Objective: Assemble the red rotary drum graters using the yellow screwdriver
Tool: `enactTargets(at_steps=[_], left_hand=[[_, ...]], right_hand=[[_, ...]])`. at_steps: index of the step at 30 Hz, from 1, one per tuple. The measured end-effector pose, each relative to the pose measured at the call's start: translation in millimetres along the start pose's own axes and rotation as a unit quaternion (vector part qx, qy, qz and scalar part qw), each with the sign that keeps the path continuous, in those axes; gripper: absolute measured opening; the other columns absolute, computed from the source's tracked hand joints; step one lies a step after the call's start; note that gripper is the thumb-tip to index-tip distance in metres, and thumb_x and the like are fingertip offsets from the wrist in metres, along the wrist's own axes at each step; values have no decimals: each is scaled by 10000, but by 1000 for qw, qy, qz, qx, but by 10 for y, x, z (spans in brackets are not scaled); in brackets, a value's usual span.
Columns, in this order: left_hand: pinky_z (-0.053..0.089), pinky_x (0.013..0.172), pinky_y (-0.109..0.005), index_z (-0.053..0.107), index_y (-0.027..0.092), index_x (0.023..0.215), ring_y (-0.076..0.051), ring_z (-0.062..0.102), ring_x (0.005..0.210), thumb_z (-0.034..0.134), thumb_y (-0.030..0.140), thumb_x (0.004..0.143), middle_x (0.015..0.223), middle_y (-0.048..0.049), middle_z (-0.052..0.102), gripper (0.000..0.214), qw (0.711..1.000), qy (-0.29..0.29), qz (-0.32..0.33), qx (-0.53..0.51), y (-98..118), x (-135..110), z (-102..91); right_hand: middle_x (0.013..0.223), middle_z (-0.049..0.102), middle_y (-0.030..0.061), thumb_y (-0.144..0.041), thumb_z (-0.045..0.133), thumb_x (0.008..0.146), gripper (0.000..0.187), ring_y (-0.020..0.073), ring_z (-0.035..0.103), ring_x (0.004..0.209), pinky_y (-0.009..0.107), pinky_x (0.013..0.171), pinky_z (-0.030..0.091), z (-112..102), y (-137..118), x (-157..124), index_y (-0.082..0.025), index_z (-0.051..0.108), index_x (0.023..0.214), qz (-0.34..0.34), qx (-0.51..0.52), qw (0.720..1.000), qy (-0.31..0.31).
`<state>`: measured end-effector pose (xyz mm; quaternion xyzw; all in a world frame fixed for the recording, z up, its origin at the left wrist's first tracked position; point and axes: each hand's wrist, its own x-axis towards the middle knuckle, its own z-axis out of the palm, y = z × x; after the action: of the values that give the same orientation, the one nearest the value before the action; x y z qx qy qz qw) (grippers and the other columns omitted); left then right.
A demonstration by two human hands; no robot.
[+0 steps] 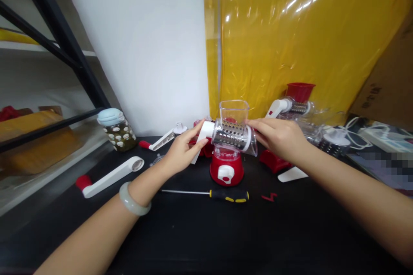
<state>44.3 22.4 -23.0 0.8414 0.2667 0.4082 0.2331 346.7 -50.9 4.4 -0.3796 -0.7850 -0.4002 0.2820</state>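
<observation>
The left hand [180, 150] pinches a white crank [206, 131], its thumb lying in front and the fingers behind and above. The right hand [279, 134] has its fingers against the right end of a clear housing [234, 112]; its thumb is hidden, so whether it grips there or only steadies cannot be told.

The grater drum [230, 134] sits inside that housing, between the two hands, above a red base [237, 175] with a white knob [222, 173] on its front. The drum's long axis runs roughly from one hand to the other, from the crank at the left to the wider opening at the right, dipping slightly toward the right hand. The drum therefore lies to the right of the left hand and to the left of the right hand. Both hands are close to it: the left is at its crank end, the right just beside its white-rimmed end.

The base stands upright on the black bench [206, 236]. A screwdriver [229, 196] lies crosswise just in front of it, nearly in line with the drum, its handle to the right. Well to the left, a loose crank [111, 177] lies slantwise, its red grip at the left end.
</observation>
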Motion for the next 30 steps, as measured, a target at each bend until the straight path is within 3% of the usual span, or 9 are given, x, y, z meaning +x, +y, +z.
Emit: enactTargets(at_steps=[3, 10, 16, 20, 30], left_hand=[[403, 1124, -487, 322, 273, 1531, -279, 508, 1339, 549, 397, 960, 1546, -94, 434, 628, 1000, -3, 12, 19, 15, -1, -12], [435, 1066, -490, 301, 246, 1541, -287, 573, 1234, 509, 425, 972, 1445, -125, 553, 631, 995, -15, 26, 92, 66, 22, -53], [383, 1124, -490, 393, 212, 1506, -299, 523, 1316, 510, 427, 965, 1524, -120, 459, 594, 997, -2, 31, 68, 99, 53, -23], [332, 1169, -485, 438, 204, 1481, -298, 467, 1377, 535, 430, 954, 1540, -111, 431, 581, 999, -4, 24, 42, 87, 53, -23], [317, 1183, -479, 332, 268, 1531, -296, 457, 1386, 619, 440, 907, 1563, -85, 403, 708, 999, -6, -21, -30, -12, 18, -14]], right_hand=[[1016, 756, 84, -195, 520, 965, 230, 190, 686, 818, 292, 622, 443, -20, 14, 29, -135, 658, 1140, -43, -42, 998, 25], [773, 699, 82, -87, 412, 963, 276, 169, 588, 654, 304, 568, 371, -5, 60, 120, -99, 686, 992, -118, -106, 987, 11], [643, 604, 47, -121, 472, 956, 256, 157, 504, 592, 296, 549, 344, 55, 26, 141, -133, 660, 784, -123, -129, 983, 47], [659, 613, 52, -120, 457, 962, 251, 161, 510, 608, 295, 559, 361, 87, 16, 127, -122, 675, 837, -116, -120, 985, 51], [773, 679, 97, -113, 393, 978, 280, 188, 592, 690, 294, 606, 448, 57, 31, 78, -86, 668, 1018, -101, -76, 992, 19]])
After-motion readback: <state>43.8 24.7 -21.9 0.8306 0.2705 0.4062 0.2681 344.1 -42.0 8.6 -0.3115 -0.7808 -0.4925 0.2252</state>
